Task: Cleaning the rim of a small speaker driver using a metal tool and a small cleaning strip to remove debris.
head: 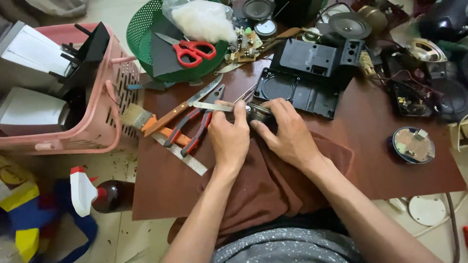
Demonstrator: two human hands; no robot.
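Note:
My left hand [229, 136] grips a thin flat metal blade [209, 105] that points left, its tip end against a small round speaker part [259, 113]. My right hand [287, 134] wraps around that dark round part and steadies it over a brown cloth [273, 185] on my lap and the board. Both hands touch each other at the part. Much of the part is hidden by my fingers.
On the brown board [370, 126] lie red-handled pliers [192, 131], a knife [183, 109], a brush [136, 117], a metal ruler [183, 156] and a black plastic casing [312, 73]. A pink basket [105, 117] stands left, a green basket with red scissors [192, 51] behind. Speakers and circuit boards crowd the far right.

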